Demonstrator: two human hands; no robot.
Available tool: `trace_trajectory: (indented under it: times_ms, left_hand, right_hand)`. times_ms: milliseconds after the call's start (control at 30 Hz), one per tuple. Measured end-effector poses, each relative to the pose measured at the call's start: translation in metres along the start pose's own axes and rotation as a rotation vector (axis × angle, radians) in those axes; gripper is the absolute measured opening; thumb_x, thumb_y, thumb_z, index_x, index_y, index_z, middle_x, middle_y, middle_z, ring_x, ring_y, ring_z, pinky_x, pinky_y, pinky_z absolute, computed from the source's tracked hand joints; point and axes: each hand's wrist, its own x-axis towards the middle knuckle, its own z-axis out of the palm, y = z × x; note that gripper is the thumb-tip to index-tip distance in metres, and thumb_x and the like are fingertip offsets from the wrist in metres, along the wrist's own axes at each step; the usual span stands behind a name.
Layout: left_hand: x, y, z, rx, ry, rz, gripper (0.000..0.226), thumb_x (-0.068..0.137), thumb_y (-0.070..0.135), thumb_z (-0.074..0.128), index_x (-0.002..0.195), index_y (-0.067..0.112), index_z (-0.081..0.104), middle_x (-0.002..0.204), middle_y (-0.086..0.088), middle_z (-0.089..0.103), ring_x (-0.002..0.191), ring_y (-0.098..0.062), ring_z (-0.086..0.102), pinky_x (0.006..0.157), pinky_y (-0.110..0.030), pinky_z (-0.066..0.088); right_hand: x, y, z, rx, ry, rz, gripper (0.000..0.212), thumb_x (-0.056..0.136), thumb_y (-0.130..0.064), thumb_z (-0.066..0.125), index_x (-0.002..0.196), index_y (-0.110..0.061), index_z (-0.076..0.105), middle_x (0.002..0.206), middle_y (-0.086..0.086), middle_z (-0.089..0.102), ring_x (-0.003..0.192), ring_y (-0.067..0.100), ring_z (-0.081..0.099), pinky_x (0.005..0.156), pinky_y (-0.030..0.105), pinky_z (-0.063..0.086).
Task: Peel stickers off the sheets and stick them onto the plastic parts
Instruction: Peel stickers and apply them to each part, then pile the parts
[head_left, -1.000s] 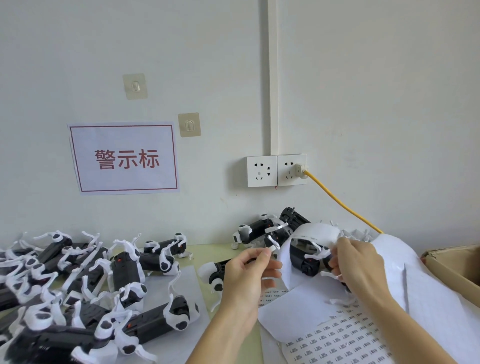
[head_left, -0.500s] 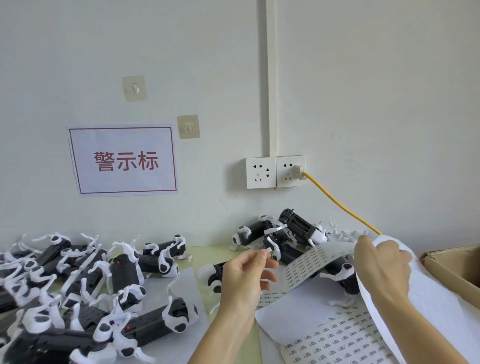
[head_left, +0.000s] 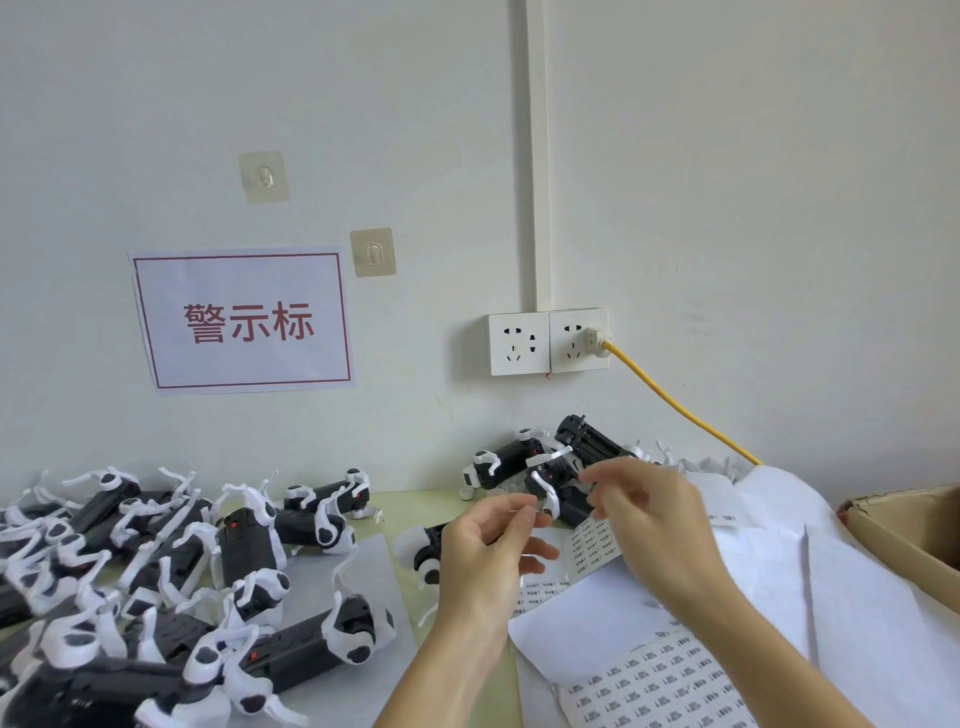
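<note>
Fingers (head_left: 524, 514) of my left hand (head_left: 483, 566) were curled toward the thumb and pinched what looked like a small white sticker (head_left: 522, 512) at its edge; it was too small and pale for me to be sure. My right hand (head_left: 654, 535) was blurred, its fingers reaching toward the left fingertips, and I could not tell whether it held anything.

Both hands hung over the bench's back edge, in front of a small cluster of parts (head_left: 561, 467) below the socket (head_left: 548, 343). The printed sheets (head_left: 660, 680) lay at the bench's near right, partly under blank white paper (head_left: 779, 582), with one strip of labels curling up under my right hand. A much larger heap of parts (head_left: 171, 561) filled the bench's left end.

I judged the sticker almost weightless, limp and tacky, likely to fold onto itself or cling to skin, so it wanted holding by one bare corner only. The parts looked light and rigid, black bodies with thin white arms that could snag or bend; I would take one by its black body and press the sticker on a flat face. A carton (head_left: 914, 525) sat at the far right edge.
</note>
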Motion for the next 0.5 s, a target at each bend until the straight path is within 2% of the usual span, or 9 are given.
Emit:
trace_trajectory:
  times_ms: [100, 200, 333, 500]
  left_hand:
    - [0.001, -0.001, -0.001, -0.005, 0.006, -0.005, 0.017, 0.095, -0.002, 0.059, 0.092, 0.008, 0.073, 0.08, -0.009, 0.076, 0.064, -0.019, 0.069, 0.055, -0.022, 0.051]
    - [0.001, -0.001, -0.001, -0.017, -0.01, -0.004, 0.023, 0.093, -0.006, 0.058, 0.085, 0.008, 0.074, 0.079, -0.011, 0.076, 0.066, -0.017, 0.07, 0.056, -0.021, 0.051]
    - [0.0, 0.002, -0.001, -0.078, -0.089, -0.017, 0.036, 0.093, -0.001, 0.054, 0.066, 0.012, 0.075, 0.072, -0.015, 0.071, 0.062, -0.022, 0.066, 0.052, -0.022, 0.047]
    - [-0.002, 0.005, -0.001, -0.093, -0.135, -0.006, 0.033, 0.092, 0.006, 0.052, 0.065, 0.011, 0.068, 0.062, -0.013, 0.06, 0.055, -0.021, 0.055, 0.049, -0.025, 0.042]
  right_hand:
    - [-0.005, 0.004, 0.01, -0.032, -0.183, 0.099, 0.035, 0.092, -0.005, 0.05, 0.09, -0.033, 0.071, 0.074, -0.004, 0.072, 0.067, 0.014, 0.066, 0.057, 0.019, 0.049]
    - [-0.006, 0.007, 0.015, 0.034, -0.325, 0.221, 0.035, 0.093, -0.004, 0.046, 0.095, -0.025, 0.073, 0.079, 0.0, 0.074, 0.068, 0.012, 0.07, 0.064, 0.024, 0.055]
    - [-0.008, 0.004, 0.016, 0.218, -0.411, 0.289, 0.041, 0.096, -0.002, 0.042, 0.086, -0.02, 0.077, 0.079, 0.004, 0.075, 0.071, 0.012, 0.07, 0.066, 0.025, 0.054]
    - [-0.006, 0.0, 0.009, 0.326, -0.51, 0.265, 0.034, 0.099, -0.011, 0.049, 0.082, -0.014, 0.078, 0.083, 0.009, 0.075, 0.077, 0.016, 0.069, 0.07, 0.026, 0.05]
